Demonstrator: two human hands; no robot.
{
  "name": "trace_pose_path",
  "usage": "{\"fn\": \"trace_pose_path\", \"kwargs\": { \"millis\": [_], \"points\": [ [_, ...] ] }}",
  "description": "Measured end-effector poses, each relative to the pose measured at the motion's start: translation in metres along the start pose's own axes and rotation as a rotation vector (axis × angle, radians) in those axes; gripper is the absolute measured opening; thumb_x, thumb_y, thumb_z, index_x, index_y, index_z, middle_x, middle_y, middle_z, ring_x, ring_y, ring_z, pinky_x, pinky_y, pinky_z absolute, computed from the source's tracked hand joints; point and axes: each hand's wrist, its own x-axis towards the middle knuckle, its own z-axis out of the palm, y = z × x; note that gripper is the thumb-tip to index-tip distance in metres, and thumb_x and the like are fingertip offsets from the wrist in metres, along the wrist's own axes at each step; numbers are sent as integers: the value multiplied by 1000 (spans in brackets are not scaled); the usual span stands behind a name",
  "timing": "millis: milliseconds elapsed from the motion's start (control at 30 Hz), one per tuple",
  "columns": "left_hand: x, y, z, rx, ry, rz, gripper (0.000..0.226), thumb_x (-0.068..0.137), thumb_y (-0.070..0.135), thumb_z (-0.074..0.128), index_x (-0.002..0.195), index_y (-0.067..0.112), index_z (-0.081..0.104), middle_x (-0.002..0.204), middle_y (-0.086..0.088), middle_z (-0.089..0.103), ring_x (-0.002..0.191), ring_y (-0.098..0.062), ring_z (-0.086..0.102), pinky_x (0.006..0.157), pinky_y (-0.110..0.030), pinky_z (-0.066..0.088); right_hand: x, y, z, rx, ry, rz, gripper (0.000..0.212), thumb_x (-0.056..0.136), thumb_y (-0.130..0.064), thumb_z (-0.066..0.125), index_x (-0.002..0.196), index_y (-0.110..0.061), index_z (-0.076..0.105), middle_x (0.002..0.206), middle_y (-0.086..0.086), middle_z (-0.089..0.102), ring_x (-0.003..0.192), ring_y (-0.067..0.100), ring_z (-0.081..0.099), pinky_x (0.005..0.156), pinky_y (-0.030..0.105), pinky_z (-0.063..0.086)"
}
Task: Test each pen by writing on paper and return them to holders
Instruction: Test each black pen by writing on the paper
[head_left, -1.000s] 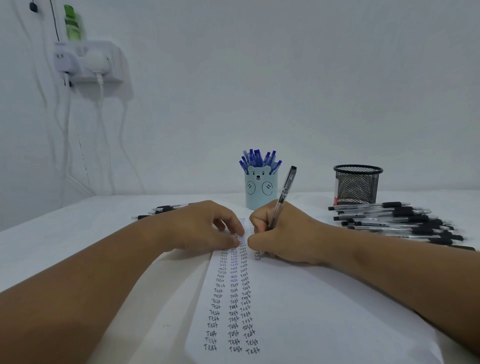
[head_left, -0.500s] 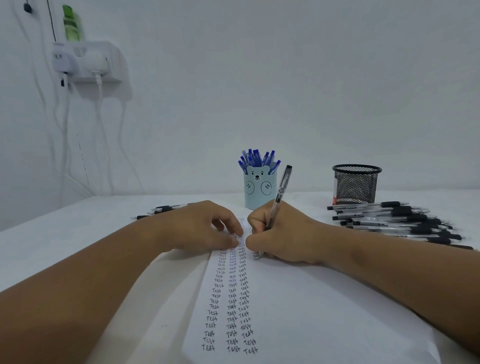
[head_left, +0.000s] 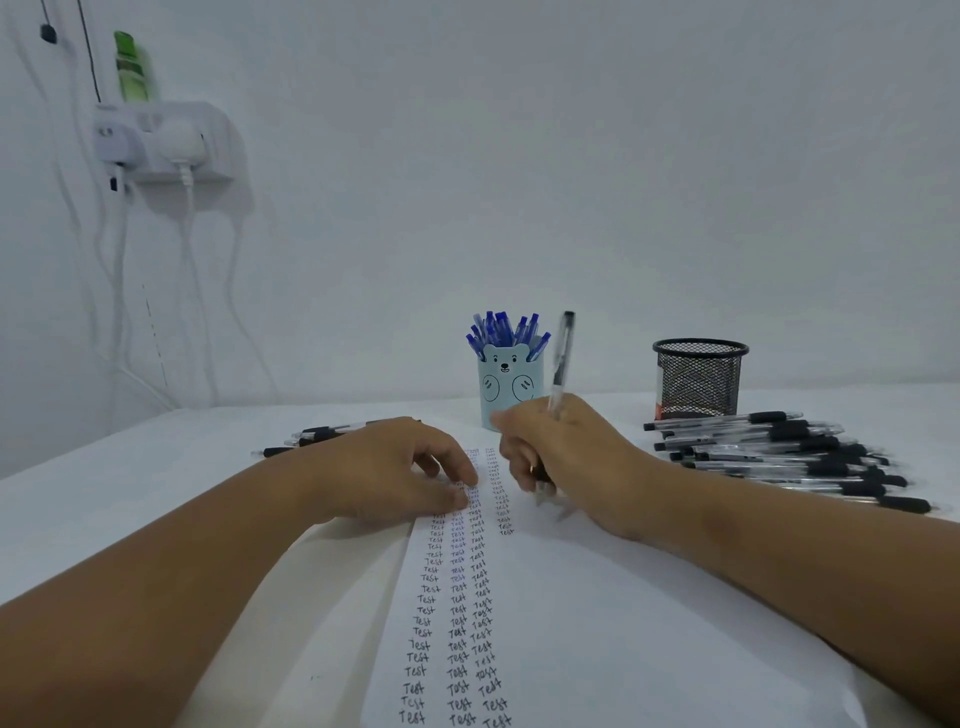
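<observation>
White surface carries paper (head_left: 597, 623); right hand (head_left: 566, 457) grips black pen (head_left: 560, 364) near-upright, mesh holder (head_left: 698, 379) at its 2 o'clock, left hand (head_left: 395, 467) flat on sheet, fingers relaxed.

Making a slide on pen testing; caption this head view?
Right hand grips a black pen over paper filled with "Test" columns; left hand steadies it.

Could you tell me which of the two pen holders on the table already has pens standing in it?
The light blue bear-faced holder, behind the hands, is packed with blue pens. No pens stick out of the black mesh holder.
</observation>
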Motion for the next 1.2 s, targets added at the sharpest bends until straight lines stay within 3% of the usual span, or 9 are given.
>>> {"fn": "trace_pose_path", "kwargs": {
  "millis": [67, 200, 467, 600, 767, 867, 933, 1033, 1200],
  "points": [
    [1, 0, -1, 7, -4, 0, 13, 85, 41, 78, 98, 45, 75, 104, 24, 67, 103, 6, 59, 102, -29, 48, 4, -3, -4, 16, 63, -53, 39, 101, -30, 59, 71, -8, 47, 58, 6, 41, 51, 21, 38, 47, 25, 32],
    [1, 0, -1, 9, -12, -2, 14, 85, 42, 78, 97, 47, 74, 109, 23, 66, 105, 6, 58, 104, -30, 47, 10, -1, -15, -103, 81, -132, 21, 96, -38, 62, 101, -23, 49, 54, 2, 48, 38, 13, 39, 42, 24, 36],
    [0, 1, -1, 7, -4, 1, 13, 85, 40, 79, 96, 45, 75, 103, 23, 67, 102, 5, 59, 103, -30, 48, 8, 3, -25, -455, 71, -202, 35, 108, -33, 38, 85, -23, 62, 63, 0, 61, 45, 4, 44, 51, 21, 37],
    [0, 1, -1, 20, 0, 4, 13, 85, 40, 78, 97, 44, 75, 104, 23, 68, 103, 4, 60, 102, -30, 48, 10, 6, -26, -403, 58, -225, 31, 107, -29, 44, 85, -22, 65, 61, -5, 55, 50, 8, 43, 53, 22, 38],
    [-1, 2, -1, 23, -2, -3, 14, 85, 40, 78, 97, 45, 75, 102, 24, 67, 101, 6, 59, 101, -29, 49, 13, 9, -33, -400, 31, -234, 32, 101, -24, 59, 86, 2, 66, 62, 0, 55, 53, 6, 40, 55, 21, 37],
    [-2, 2, -1, 34, 2, -11, 13, 85, 41, 78, 96, 46, 74, 103, 25, 66, 101, 8, 59, 102, -29, 48, 20, 7, -43, -615, 45, -254, 27, 98, -27, 64, 86, -3, 68, 73, -3, 53, 61, 6, 42, 60, 16, 34],
    [-3, 2, -1, 32, 11, -14, 12, 85, 42, 77, 95, 47, 74, 99, 28, 66, 100, 9, 59, 102, -28, 48, 26, 1, -54, -823, 36, -213, 17, 96, -26, 66, 101, -12, 75, 86, -8, 50, 74, 3, 47, 66, 14, 33],
    [-4, 4, 0, 37, 32, -10, 8, 87, 43, 74, 95, 46, 74, 93, 37, 63, 95, 13, 58, 96, -22, 47, 27, -9, -76, -1017, -7, -74, 30, 96, -21, 67, 126, -26, 69, 93, -10, 55, 85, 11, 53, 78, 25, 42],
    [-5, 4, 0, 46, 38, -11, 6, 89, 42, 73, 95, 42, 75, 96, 32, 64, 89, 20, 55, 87, -14, 44, 24, -19, -113, -1179, 74, 57, 21, 89, -12, 68, 99, -29, 74, 94, -8, 67, 83, 14, 64, 76, 30, 54]
  ]
}}
